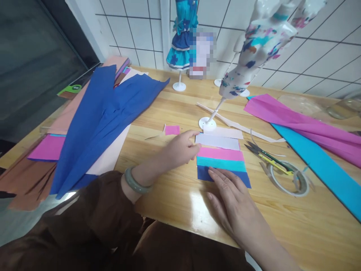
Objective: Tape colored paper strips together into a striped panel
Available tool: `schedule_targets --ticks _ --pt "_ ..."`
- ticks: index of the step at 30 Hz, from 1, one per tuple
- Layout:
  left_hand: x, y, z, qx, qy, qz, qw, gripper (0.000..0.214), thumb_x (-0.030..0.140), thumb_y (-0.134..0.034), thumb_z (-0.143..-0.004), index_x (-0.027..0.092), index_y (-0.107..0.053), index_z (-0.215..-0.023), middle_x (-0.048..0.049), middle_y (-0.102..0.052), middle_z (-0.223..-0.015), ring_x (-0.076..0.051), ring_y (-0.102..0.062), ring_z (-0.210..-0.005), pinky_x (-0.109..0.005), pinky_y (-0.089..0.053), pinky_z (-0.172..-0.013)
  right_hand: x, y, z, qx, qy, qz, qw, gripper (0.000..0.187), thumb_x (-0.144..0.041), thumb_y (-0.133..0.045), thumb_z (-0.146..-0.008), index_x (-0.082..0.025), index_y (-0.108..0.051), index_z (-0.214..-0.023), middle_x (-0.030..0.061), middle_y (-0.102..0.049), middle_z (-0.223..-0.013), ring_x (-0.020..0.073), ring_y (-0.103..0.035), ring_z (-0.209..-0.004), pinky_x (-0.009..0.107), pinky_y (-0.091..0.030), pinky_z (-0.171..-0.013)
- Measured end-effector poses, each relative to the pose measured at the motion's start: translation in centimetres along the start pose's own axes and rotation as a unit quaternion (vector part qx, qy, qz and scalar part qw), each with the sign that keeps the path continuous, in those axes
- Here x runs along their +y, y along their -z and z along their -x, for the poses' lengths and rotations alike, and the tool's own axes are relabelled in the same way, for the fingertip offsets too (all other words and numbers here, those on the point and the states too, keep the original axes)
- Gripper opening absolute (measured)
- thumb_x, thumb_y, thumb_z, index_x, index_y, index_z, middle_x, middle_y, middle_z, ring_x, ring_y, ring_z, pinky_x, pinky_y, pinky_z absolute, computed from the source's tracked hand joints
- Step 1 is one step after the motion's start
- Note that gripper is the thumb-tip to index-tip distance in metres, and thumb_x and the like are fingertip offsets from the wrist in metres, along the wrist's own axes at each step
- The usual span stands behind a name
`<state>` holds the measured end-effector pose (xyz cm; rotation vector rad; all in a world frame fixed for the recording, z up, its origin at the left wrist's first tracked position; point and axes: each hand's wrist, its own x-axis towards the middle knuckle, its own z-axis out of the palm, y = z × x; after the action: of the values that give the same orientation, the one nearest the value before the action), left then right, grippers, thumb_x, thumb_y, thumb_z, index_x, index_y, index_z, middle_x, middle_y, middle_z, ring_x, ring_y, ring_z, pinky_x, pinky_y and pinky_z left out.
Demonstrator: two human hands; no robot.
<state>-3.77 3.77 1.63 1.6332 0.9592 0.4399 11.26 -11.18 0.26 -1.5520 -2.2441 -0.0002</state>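
On the wooden table lies a small stack of coloured strips: pale lilac (pixel 217 141), pink (pixel 220 153), turquoise (pixel 221 164) and dark blue (pixel 203 172). They look like crepe paper, lying side by side or overlapping. My left hand (pixel 182 146), with a bracelet at the wrist, reaches to the strips' left edge, thumb and index finger apart and holding nothing. Over the dark blue strip my right hand (pixel 231 192) rests with fingers stretched out flat. A small pink square (pixel 172 130) lies left of the strips.
Scissors (pixel 267 157) lie across a roll of tape (pixel 301 184) at right. A paint-marked mannequin (pixel 254 56) stands behind the strips, beside a blue-dressed one (pixel 180 49). Large blue paper (pixel 93 116) covers the left; pink (pixel 304 120) and turquoise sheets (pixel 316 165) lie right.
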Motion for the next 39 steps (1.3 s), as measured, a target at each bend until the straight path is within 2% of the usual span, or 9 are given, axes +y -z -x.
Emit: schedule_targets --ticks 3,8,16,22,27,39 --pt "-0.3 0.2 -0.4 0.057 -0.038 -0.076 0.995 0.046 0.028 -0.05 -0.081 0.017 -0.047 -0.126 0.0039 -0.051 -0.057 -0.011 -0.048 -0.052 -0.022 -0.037 -0.05 -0.5 0.0 -0.6 -0.014 0.008 0.013 1.0 0.047 -0.024 -0.052 -0.087 -0.009 -0.044 -0.131 0.015 -0.06 -0.121 0.0296 -0.048 -0.114 0.048 -0.044 -0.09" --pt "-0.4 0.2 -0.2 0.085 -0.069 -0.166 0.98 0.046 0.024 -0.05 -0.08 0.018 -0.048 -0.126 -0.0005 -0.061 -0.074 -0.015 -0.055 -0.069 -0.026 -0.043 -0.064 -0.9 -0.7 -1.3 -0.03 0.03 0.016 0.999 0.044 -0.022 -0.051 -0.087 -0.012 -0.045 -0.129 0.0146 -0.059 -0.123 0.03 -0.049 -0.114 0.048 -0.044 -0.088" --pt "-0.8 -0.1 0.2 0.024 -0.12 -0.221 0.968 0.054 0.025 -0.051 -0.079 0.017 -0.043 -0.132 -0.0028 -0.065 -0.083 -0.017 -0.059 -0.08 -0.028 -0.045 -0.072 -0.9 -0.6 -1.4 -0.02 0.023 -0.005 1.0 0.039 -0.02 -0.051 -0.086 -0.01 -0.049 -0.124 0.0168 -0.06 -0.121 0.0285 -0.052 -0.114 0.048 -0.044 -0.091" --pt "-0.5 -0.1 0.7 -0.012 -0.132 -0.275 0.952 0.059 0.036 -0.058 -0.075 0.019 -0.045 -0.13 -0.0045 -0.065 -0.09 -0.019 -0.06 -0.08 -0.028 -0.044 -0.068 -0.4 0.2 -0.3 0.001 0.013 -0.031 0.999 0.038 -0.018 -0.048 -0.089 -0.013 -0.046 -0.127 0.0171 -0.055 -0.126 0.0248 -0.05 -0.119 0.046 -0.047 -0.094" --pt "-0.2 -0.5 1.0 -0.021 -0.124 -0.314 0.941 0.058 0.039 -0.06 -0.075 0.022 -0.046 -0.129 -0.0036 -0.066 -0.088 -0.02 -0.061 -0.08 -0.028 -0.042 -0.066 1.1 0.5 1.3 -0.002 -0.024 0.011 1.0 0.041 -0.022 -0.048 -0.089 -0.013 -0.045 -0.129 0.0173 -0.056 -0.126 0.0262 -0.049 -0.121 0.048 -0.046 -0.096" --pt "-0.4 -0.7 0.6 -0.026 -0.096 -0.322 0.941 0.057 0.04 -0.064 -0.071 0.025 -0.051 -0.125 -0.0012 -0.066 -0.081 -0.019 -0.061 -0.078 -0.027 -0.041 -0.065 4.9 1.4 3.8 -0.01 -0.087 0.057 0.995 0.045 -0.027 -0.046 -0.09 -0.011 -0.043 -0.132 0.0174 -0.052 -0.131 0.0276 -0.041 -0.128 0.051 -0.038 -0.103"
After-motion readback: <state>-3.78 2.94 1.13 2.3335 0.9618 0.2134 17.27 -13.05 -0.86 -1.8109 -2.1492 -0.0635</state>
